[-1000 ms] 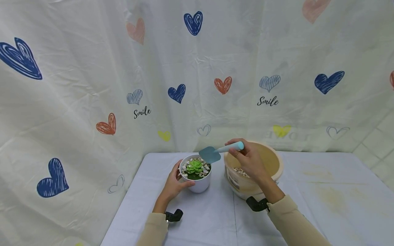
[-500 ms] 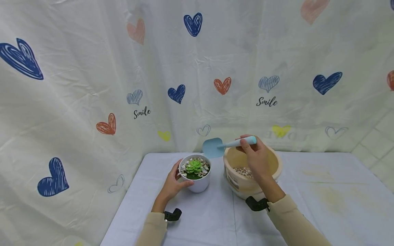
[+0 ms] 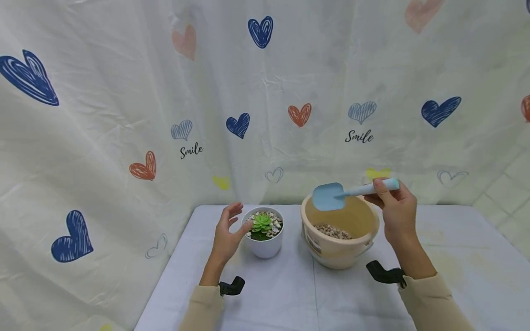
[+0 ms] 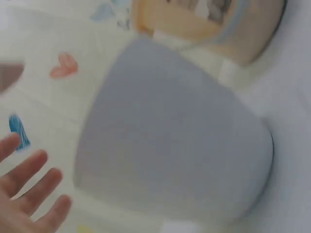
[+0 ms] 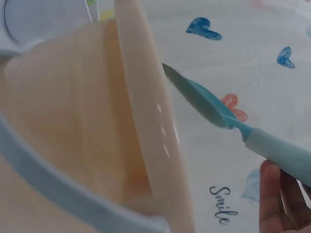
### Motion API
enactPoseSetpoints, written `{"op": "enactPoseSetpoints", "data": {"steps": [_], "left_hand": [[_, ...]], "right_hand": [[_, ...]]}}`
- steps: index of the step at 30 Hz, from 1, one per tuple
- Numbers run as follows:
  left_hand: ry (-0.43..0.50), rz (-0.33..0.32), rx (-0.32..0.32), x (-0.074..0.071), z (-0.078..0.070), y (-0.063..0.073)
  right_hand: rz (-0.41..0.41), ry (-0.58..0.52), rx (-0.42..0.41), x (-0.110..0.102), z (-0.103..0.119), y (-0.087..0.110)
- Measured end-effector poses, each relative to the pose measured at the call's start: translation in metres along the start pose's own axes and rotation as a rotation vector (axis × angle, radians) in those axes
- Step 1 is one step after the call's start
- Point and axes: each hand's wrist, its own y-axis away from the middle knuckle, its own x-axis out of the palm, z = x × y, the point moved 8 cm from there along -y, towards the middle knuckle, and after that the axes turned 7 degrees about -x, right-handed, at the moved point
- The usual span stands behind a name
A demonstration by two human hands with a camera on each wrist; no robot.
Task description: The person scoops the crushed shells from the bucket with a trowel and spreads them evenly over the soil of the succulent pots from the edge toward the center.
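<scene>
A white flowerpot (image 3: 265,246) stands upright on the table, with a green succulent (image 3: 262,223) set among pale pebbles. Just left of the pot, my left hand (image 3: 225,239) is raised with its fingers spread and holds nothing; the left wrist view shows the fingers apart from the pot's side (image 4: 170,131). My right hand (image 3: 398,214) grips the pale handle of a light blue trowel (image 3: 329,196). The trowel's blade is over the mouth of a cream bucket (image 3: 337,250), which has brown gravel (image 3: 333,231) in the bottom.
A white cloth (image 3: 281,299) covers the table, with yellowish stains at the right. Behind it hangs a pale curtain (image 3: 323,59) printed with hearts. The bucket's grey-blue handle (image 5: 73,189) hangs down its outer side.
My left hand has let go of the flowerpot and lifted off to its left. My right hand has carried the trowel rightward, from beside the pot to over the bucket.
</scene>
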Motion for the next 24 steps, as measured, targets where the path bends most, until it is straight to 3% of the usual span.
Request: {"op": "enactPoseSetpoints", "data": {"steps": [3,5,8,11,14,18,20,24], "left_hand": [[0.020,-0.115,0.074,0.003,-0.030,0.007],[0.028,-0.145,0.120,0.011,-0.045,0.013],[0.032,-0.127,0.183,0.032,-0.063,0.023],[0.032,-0.052,0.216,0.061,-0.068,0.031],[0.033,0.062,0.187,0.096,-0.069,0.038],[-0.044,0.206,0.107,0.139,-0.065,0.044],[-0.082,0.232,0.074,0.152,-0.061,0.045],[-0.078,0.202,-0.001,0.163,-0.055,0.041]], "right_hand": [[0.141,0.211,0.031,-0.010,-0.003,-0.003],[0.234,0.390,0.036,-0.013,-0.008,-0.002],[0.323,0.658,0.035,-0.015,-0.016,-0.001],[0.386,0.836,0.008,-0.012,-0.022,0.000],[0.446,0.952,-0.041,-0.005,-0.026,-0.001],[0.506,1.012,-0.087,0.006,-0.031,-0.001],[0.526,1.034,-0.112,0.012,-0.033,-0.001],[0.554,1.056,-0.154,0.021,-0.038,0.001]]}}
